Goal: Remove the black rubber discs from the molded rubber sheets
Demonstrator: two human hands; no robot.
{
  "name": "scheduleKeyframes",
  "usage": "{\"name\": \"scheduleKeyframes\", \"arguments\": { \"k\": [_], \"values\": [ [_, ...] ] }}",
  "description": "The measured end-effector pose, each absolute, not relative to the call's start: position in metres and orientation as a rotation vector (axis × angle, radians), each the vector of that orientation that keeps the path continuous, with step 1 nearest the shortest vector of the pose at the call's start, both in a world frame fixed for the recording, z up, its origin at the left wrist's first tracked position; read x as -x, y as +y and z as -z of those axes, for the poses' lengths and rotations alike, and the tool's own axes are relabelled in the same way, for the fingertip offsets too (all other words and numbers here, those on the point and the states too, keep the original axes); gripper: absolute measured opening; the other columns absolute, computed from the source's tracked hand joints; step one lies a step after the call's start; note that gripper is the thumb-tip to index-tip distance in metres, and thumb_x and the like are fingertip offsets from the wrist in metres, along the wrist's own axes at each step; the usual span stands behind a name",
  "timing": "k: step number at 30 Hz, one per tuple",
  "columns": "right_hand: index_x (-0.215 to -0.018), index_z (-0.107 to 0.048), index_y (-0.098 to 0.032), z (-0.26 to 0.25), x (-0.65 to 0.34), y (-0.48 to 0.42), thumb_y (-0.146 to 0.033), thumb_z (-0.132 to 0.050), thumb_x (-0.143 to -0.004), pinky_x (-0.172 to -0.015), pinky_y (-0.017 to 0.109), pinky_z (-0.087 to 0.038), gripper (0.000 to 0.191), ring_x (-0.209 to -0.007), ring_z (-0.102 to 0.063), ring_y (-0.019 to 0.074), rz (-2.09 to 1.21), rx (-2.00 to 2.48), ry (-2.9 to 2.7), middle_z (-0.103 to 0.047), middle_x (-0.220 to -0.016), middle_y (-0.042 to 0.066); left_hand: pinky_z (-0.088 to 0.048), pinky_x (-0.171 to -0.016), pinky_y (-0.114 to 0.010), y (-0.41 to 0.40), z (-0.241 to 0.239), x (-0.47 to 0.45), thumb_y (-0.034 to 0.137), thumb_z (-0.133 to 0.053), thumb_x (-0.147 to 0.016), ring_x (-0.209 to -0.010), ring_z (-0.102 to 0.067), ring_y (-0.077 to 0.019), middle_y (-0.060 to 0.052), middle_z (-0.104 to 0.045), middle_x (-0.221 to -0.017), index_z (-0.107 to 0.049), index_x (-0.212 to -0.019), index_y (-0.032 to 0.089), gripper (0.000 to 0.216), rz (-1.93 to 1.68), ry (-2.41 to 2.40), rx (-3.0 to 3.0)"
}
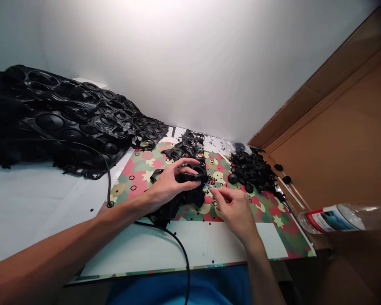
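My left hand [171, 184] presses down on a black rubber sheet [186, 169] of moulded round parts, fingers curled over its edge, on a camouflage-patterned mat [136, 171]. My right hand [233, 207] sits just right of the sheet, fingers pinched on a small thin tool [207, 186] whose tip touches the sheet's edge. A pile of loose black round rubber pieces [252, 169] lies to the right of both hands.
A big heap of black rubber sheets [66, 120] fills the left of the white table. A black cable [178, 243] runs across the mat. A cardboard box wall [339, 140] stands on the right, with a clear plastic bottle [343, 218] lying beside it.
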State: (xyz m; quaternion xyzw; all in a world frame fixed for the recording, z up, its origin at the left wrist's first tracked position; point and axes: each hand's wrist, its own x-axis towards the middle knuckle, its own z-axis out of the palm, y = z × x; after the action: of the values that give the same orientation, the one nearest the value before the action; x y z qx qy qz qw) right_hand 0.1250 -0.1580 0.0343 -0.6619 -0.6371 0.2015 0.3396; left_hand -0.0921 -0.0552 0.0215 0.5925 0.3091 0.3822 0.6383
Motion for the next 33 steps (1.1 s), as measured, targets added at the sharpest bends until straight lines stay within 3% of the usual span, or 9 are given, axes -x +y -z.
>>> {"name": "scheduleKeyframes", "arguments": {
  "k": [9,12,21,25,28,33],
  "values": [
    [-0.072,-0.078,-0.023,-0.031,-0.108,-0.163,-0.051,-0.061,-0.108,-0.059,0.033,-0.020,0.048,-0.054,-0.041,0.0161,0.172,1.902,-1.709,-0.058,-0.055,0.001,-0.054,-0.106,-0.044,-0.054,-0.025,0.098,0.035,-0.094,-0.082,-0.129,-0.069,-0.0300,-0.007,-0.078,-0.115,-0.059,-0.150,0.028,0.076,-0.776,0.623,-1.321],
    [-0.074,-0.081,-0.024,-0.028,-0.105,-0.158,-0.050,-0.060,-0.109,-0.059,0.032,-0.019,0.048,-0.054,-0.045,0.0174,0.261,1.956,-1.704,-0.063,-0.056,0.004,-0.055,-0.105,-0.044,-0.059,-0.030,0.098,0.036,-0.092,-0.085,-0.128,-0.069,-0.0303,-0.008,-0.077,-0.115,-0.057,-0.152,0.028,0.076,-0.742,0.571,-1.349],
    [-0.076,-0.079,-0.023,-0.036,-0.108,-0.151,-0.050,-0.063,-0.108,-0.060,0.033,-0.020,0.045,-0.059,-0.049,0.0179,0.146,2.019,-1.651,-0.066,-0.062,0.005,-0.056,-0.095,-0.034,-0.058,-0.029,0.101,0.033,-0.098,-0.080,-0.108,-0.075,-0.0229,-0.006,-0.078,-0.114,-0.060,-0.150,0.031,0.079,-0.650,0.415,-1.213],
    [-0.068,-0.069,-0.021,-0.045,-0.113,-0.153,-0.056,-0.060,-0.108,-0.059,0.032,-0.025,0.054,-0.057,-0.043,0.0155,-0.226,1.887,-1.675,-0.056,-0.058,0.001,-0.058,-0.088,-0.034,-0.058,-0.033,0.101,0.035,-0.098,-0.078,-0.099,-0.075,-0.0225,-0.007,-0.078,-0.113,-0.064,-0.146,0.028,0.076,-0.682,0.452,-1.106],
    [-0.073,-0.068,-0.020,-0.051,-0.124,-0.161,-0.064,-0.057,-0.108,-0.055,0.030,-0.027,0.057,-0.056,-0.040,0.0139,-0.580,1.753,-1.651,-0.052,-0.059,-0.002,-0.057,-0.079,-0.031,-0.058,-0.034,0.101,0.037,-0.097,-0.078,-0.090,-0.073,-0.0195,-0.004,-0.076,-0.105,-0.069,-0.137,0.026,0.066,-0.703,0.551,-1.050],
    [-0.083,-0.072,-0.019,-0.056,-0.130,-0.175,-0.069,-0.056,-0.108,-0.053,0.029,-0.027,0.058,-0.057,-0.038,0.0128,-0.724,1.686,-1.610,-0.053,-0.067,-0.002,-0.052,-0.076,-0.027,-0.055,-0.031,0.098,0.042,-0.097,-0.077,-0.090,-0.069,-0.0183,-0.003,-0.075,-0.100,-0.075,-0.123,0.023,0.054,-0.735,0.633,-1.116]
  ]
}}
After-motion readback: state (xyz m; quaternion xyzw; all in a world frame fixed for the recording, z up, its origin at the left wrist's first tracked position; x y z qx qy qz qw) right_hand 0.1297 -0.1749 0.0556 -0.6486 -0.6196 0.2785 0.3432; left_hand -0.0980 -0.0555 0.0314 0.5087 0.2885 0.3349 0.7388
